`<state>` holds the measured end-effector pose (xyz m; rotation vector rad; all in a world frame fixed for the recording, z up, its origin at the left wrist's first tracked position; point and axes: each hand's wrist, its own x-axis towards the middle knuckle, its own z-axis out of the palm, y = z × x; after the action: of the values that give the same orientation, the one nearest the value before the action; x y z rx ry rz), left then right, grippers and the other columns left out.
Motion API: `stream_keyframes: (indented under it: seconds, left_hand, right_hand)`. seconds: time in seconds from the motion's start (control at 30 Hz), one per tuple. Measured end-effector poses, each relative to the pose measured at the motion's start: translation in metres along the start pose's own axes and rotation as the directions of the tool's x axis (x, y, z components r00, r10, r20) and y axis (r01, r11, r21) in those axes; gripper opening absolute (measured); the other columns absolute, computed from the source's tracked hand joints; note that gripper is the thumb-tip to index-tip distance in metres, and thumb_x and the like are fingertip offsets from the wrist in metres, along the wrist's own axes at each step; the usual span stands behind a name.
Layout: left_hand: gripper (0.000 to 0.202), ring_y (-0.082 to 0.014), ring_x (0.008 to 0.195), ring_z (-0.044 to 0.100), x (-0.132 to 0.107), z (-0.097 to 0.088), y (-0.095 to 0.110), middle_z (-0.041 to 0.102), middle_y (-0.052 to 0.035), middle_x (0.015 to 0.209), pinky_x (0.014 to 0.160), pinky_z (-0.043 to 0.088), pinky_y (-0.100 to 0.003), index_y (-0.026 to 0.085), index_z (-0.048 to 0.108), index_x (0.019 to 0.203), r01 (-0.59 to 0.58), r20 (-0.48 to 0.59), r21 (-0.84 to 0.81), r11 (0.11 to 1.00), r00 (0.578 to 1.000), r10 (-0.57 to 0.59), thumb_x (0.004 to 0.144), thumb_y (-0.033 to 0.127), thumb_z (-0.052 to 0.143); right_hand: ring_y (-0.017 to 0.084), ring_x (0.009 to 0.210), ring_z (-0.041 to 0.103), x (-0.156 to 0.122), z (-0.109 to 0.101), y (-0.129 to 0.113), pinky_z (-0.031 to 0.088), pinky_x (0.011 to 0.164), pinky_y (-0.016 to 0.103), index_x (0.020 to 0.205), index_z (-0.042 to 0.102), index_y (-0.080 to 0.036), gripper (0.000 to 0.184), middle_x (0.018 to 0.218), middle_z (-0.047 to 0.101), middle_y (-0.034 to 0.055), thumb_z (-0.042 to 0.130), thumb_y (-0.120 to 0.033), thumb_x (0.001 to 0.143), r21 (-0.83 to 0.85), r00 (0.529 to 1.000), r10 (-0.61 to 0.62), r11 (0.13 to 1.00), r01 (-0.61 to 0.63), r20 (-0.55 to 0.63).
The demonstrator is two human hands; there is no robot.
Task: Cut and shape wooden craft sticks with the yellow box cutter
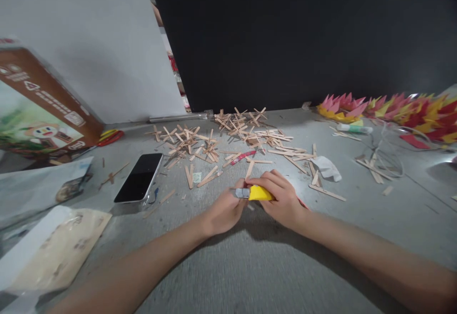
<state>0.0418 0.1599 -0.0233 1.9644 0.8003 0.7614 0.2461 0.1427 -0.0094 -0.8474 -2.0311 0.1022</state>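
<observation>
Both my hands meet over the grey table [250, 266], near its middle. My right hand [282, 199] is closed round a small yellow tool [260, 193], perhaps a utility knife, with a silver metal end [243, 192] pointing left. My left hand [224, 211] pinches at that silver end with fingers closed. A thin red piece shows just behind my right wrist. Loose wooden craft sticks [210, 176] lie just beyond my fingers.
Heaps of wooden sticks [228, 135] cover the far middle. A black phone [139, 178] lies at the left, with a brown box [43, 109], red-yellow scissors [110, 136] and paper bags [53, 252] further left. Pink, red and yellow paper flowers [392, 109] and a glue stick [353, 128] sit far right.
</observation>
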Motion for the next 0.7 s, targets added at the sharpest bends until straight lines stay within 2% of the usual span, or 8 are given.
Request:
stream_keyframes:
  seconds: [0.1,0.23,0.33,0.53,0.7]
  left_hand:
    - [0.025,-0.0189,0.075,0.051,0.001,-0.001,0.005,0.059,-0.0041,0.088,0.072,0.041,-0.031,0.021,0.057,0.091,-0.041,-0.015,0.037,0.998,0.999,0.042,0.106,0.029,0.039]
    - [0.041,-0.0185,0.067,0.048,0.000,-0.001,0.007,0.053,-0.0014,0.071,0.068,0.036,-0.031,0.022,0.051,0.073,-0.005,-0.013,0.075,0.997,1.000,0.006,0.109,0.036,0.037]
    - [0.042,-0.0179,0.064,0.047,-0.001,-0.001,0.005,0.053,-0.0002,0.069,0.065,0.033,-0.030,0.022,0.050,0.074,0.028,-0.016,0.063,0.998,1.000,-0.027,0.110,0.040,0.036]
    - [0.043,-0.0172,0.061,0.043,-0.001,0.001,-0.003,0.053,0.0002,0.071,0.062,0.027,-0.031,0.022,0.051,0.080,0.035,0.001,0.053,0.998,0.999,-0.035,0.110,0.046,0.034]
    - [0.049,-0.0183,0.065,0.047,-0.002,0.001,-0.008,0.057,-0.0014,0.077,0.063,0.030,-0.031,0.021,0.054,0.090,0.077,0.064,0.184,0.980,0.994,-0.090,0.112,0.050,0.022]
  right_hand:
    - [0.021,0.082,0.066,-0.001,0.003,-0.001,0.048,0.077,0.036,0.117,0.070,-0.026,0.036,0.093,0.074,0.0042,0.057,-0.004,0.093,0.051,0.997,0.071,0.996,-0.071,-0.009]
    - [0.021,0.085,0.066,-0.001,0.007,-0.002,0.049,0.076,0.033,0.107,0.070,-0.024,0.025,0.094,0.072,0.0041,0.061,-0.006,0.091,0.119,0.981,0.191,0.975,-0.187,-0.020]
    - [0.021,0.086,0.066,-0.002,0.010,-0.002,0.050,0.077,0.032,0.105,0.069,-0.024,0.020,0.094,0.070,0.0041,0.061,-0.010,0.092,0.156,0.966,0.259,0.954,-0.255,-0.002]
    - [0.021,0.090,0.067,-0.003,0.014,-0.002,0.050,0.081,0.032,0.108,0.066,-0.023,0.020,0.096,0.069,0.0044,0.061,-0.011,0.093,0.151,0.956,0.291,0.944,-0.293,0.032]
    - [0.021,0.092,0.068,-0.005,0.017,-0.001,0.051,0.083,0.031,0.110,0.064,-0.024,0.022,0.100,0.069,0.0048,0.060,-0.011,0.093,0.134,0.946,0.321,0.936,-0.325,0.050]
